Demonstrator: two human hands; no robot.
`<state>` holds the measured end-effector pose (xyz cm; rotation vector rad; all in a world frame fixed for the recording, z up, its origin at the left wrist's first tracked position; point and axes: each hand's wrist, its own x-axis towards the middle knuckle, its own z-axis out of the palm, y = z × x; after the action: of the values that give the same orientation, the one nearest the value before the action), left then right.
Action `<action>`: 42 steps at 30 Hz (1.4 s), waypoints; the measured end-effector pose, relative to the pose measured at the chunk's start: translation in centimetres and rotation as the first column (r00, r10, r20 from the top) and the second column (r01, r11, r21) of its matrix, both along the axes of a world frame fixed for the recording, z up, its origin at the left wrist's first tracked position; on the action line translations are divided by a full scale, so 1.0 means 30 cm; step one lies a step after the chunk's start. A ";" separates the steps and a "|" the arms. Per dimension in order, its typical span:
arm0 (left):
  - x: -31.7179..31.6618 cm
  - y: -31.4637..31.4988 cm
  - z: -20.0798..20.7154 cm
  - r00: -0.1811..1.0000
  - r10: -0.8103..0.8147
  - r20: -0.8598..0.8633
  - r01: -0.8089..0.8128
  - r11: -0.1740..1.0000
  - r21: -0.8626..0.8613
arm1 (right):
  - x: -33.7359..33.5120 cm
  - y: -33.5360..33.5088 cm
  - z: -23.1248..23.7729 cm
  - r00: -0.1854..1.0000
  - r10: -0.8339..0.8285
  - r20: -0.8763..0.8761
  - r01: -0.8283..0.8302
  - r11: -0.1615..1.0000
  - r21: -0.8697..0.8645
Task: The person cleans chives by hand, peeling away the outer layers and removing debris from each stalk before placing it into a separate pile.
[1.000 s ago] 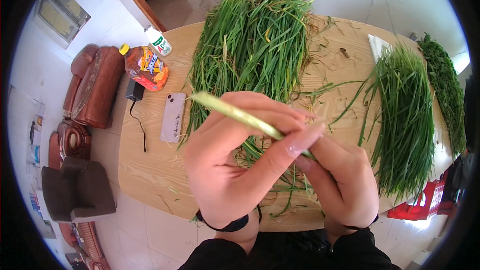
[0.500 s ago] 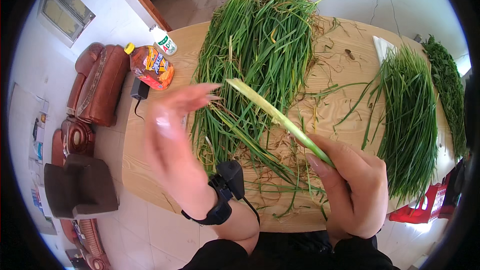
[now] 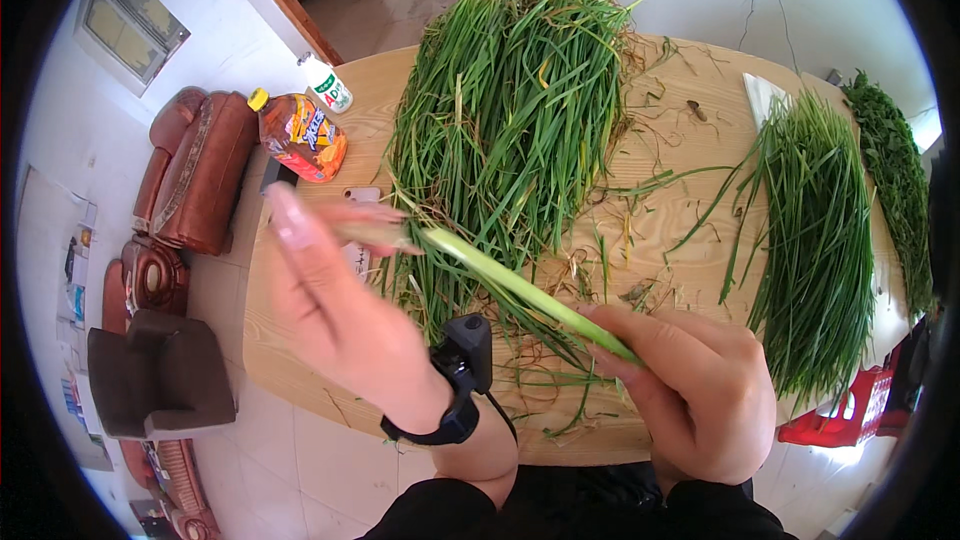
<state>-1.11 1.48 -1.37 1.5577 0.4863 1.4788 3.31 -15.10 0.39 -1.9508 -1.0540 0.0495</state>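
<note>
My right hand [image 3: 700, 385] pinches a garlic chive stalk [image 3: 515, 285] between thumb and forefinger, its pale base pointing up and to the left. Close to that pale tip is my left hand [image 3: 355, 295], blurred by motion, its thumb raised and fingers stretched out. A brownish streak shows beside those fingers, too smeared to make out. Behind both hands lies a large heap of garlic chives [image 3: 500, 130] on the wooden table [image 3: 700, 205]. A tidier bundle of chives [image 3: 815, 260] rests at the right.
Dark leafy greens [image 3: 890, 180] lie along the far right edge. An orange drink bottle [image 3: 305, 140] and a white bottle [image 3: 325, 85] stand at the left. Loose scraps [image 3: 575, 410] litter the tabletop. A black strapped device [image 3: 465, 355] with a cable sits on my left wrist.
My left hand has turned, its thumb now raised. The stalk in my right hand has dropped and tilted flatter; its yellowish base now looks whiter and greener.
</note>
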 end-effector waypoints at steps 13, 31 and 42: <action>0.015 0.057 -0.030 0.996 0.038 -0.085 -0.027 0.992 0.122 | 0.026 -0.005 -0.006 0.980 -0.037 -0.193 0.046 0.998 0.042; -0.024 0.069 -0.025 0.895 -0.392 0.211 0.443 0.838 -0.320 | 0.122 -0.050 -0.012 0.932 -0.130 -0.338 0.154 0.987 0.044; -0.019 0.143 -0.082 0.922 -0.233 0.310 0.342 0.868 -0.361 | 0.198 -0.088 -0.047 0.822 -0.494 -0.284 0.562 0.785 0.260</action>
<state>-1.68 5.76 -3.84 1.0360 0.3602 1.2253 9.25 -17.74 -1.03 -1.8127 -0.3175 -0.2289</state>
